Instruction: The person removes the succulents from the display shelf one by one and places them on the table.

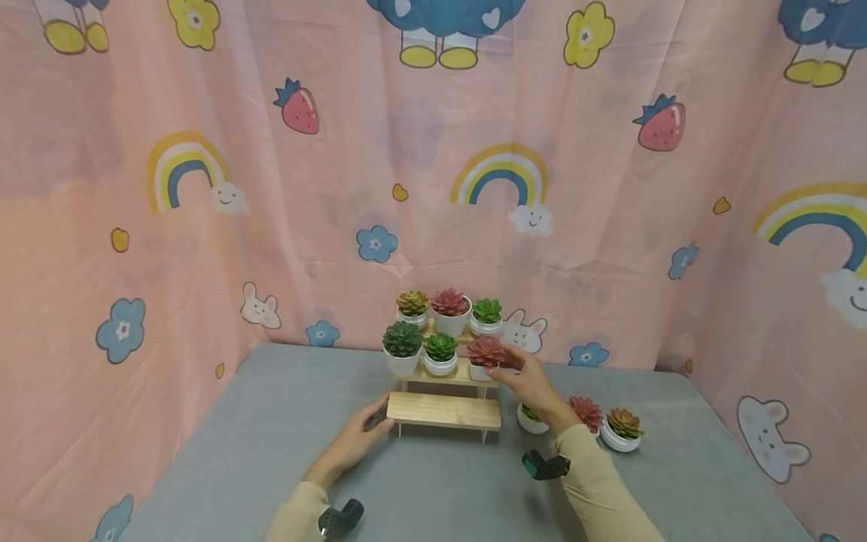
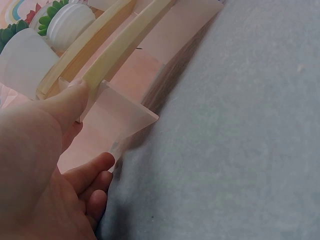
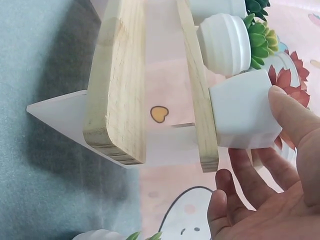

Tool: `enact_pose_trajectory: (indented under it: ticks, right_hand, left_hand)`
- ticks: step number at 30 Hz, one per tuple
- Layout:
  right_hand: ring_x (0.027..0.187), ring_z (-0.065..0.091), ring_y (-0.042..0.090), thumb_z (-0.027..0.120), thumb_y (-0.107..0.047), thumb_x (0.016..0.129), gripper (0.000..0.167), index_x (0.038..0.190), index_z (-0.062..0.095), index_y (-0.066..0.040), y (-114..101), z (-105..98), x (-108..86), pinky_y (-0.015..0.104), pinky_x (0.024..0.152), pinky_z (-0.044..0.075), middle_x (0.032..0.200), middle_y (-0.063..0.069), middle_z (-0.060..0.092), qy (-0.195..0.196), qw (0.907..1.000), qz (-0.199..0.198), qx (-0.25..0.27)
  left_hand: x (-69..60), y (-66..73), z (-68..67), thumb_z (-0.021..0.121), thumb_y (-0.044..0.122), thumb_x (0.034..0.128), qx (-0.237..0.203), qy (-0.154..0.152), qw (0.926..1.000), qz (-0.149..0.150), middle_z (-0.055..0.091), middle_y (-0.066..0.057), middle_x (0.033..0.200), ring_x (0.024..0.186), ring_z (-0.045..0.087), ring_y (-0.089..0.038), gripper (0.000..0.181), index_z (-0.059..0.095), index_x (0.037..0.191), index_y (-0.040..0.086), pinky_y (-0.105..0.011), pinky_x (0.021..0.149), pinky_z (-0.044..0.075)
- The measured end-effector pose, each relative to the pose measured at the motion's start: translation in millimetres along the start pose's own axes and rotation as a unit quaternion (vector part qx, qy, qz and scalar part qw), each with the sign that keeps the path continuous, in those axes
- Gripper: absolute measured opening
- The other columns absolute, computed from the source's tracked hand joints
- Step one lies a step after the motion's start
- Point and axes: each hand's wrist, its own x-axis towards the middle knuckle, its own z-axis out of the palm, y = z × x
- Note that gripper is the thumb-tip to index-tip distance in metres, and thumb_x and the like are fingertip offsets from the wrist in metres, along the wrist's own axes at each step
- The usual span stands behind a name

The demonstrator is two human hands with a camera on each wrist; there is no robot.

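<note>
A tiered plant stand [image 1: 443, 411] of pale wooden boards on translucent legs stands on the table. My left hand [image 1: 357, 439] holds the left end of its bare lowest board, thumb [image 2: 75, 97] against the wood; the other fingers lie loosely curled beside the leg. My right hand [image 1: 535, 388] grips a red potted succulent [image 1: 486, 352] at the middle board's right end. Its thumb lies near the leaves, fingers about the white pot [image 3: 247, 110], whose base meets the board. Left of it are a green succulent [image 1: 441, 348] and a dark green succulent [image 1: 403, 340].
On the top board sit a yellowish succulent [image 1: 412, 303], another red succulent [image 1: 450, 302] and a small green one [image 1: 486, 312]. Beside my right forearm, a partly hidden white pot [image 1: 531, 421], a red succulent [image 1: 586, 414] and an orange-brown succulent [image 1: 624, 425] stand on the grey table [image 1: 271, 421].
</note>
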Motion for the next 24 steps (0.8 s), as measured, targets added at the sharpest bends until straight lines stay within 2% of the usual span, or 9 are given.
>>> enact_pose_trajectory:
  ticks: [8, 16, 24]
  right_hand:
    - [0.128, 0.055, 0.042, 0.068, -0.015, 0.097, 0.062, 0.15, 0.042, 0.004, 0.0, -1.3, -1.7, 0.055, 0.105, 0.051, 0.141, 0.029, 0.056, 0.006, 0.9999, 0.004, -0.01]
    - [0.119, 0.062, 0.038, 0.07, -0.013, 0.095, 0.061, 0.147, 0.044, 0.005, 4.4, -6.3, -5.2, 0.044, 0.098, 0.058, 0.136, 0.029, 0.059, 0.021, 0.9998, 0.008, 0.002]
    - [0.121, 0.062, 0.039, 0.069, -0.018, 0.097, 0.06, 0.148, 0.044, 0.002, -2.0, -18.7, -16.2, 0.044, 0.096, 0.059, 0.138, 0.027, 0.058, 0.011, 0.9998, -0.015, -0.008]
  left_hand:
    - [2.3, -4.0, 0.4, 0.06, 0.033, 0.1019, 0.001, 0.001, 1.0, -0.001, 0.045, -0.02, 0.156, 0.152, 0.029, -0.044, 0.066, 0.035, 0.158, 0.009, -0.061, 0.124, 0.023]
    - [1.1, -2.6, 0.6, 0.059, 0.033, 0.1024, 0.018, 0.007, 0.9998, 0.002, 0.047, -0.02, 0.155, 0.151, 0.031, -0.044, 0.065, 0.036, 0.157, 0.008, -0.062, 0.124, 0.024]
    - [0.4, -0.8, 0.2, 0.06, 0.03, 0.1023, 0.018, 0.009, 0.9998, 0.004, 0.046, -0.02, 0.156, 0.151, 0.032, -0.043, 0.064, 0.036, 0.157, 0.008, -0.061, 0.124, 0.025]
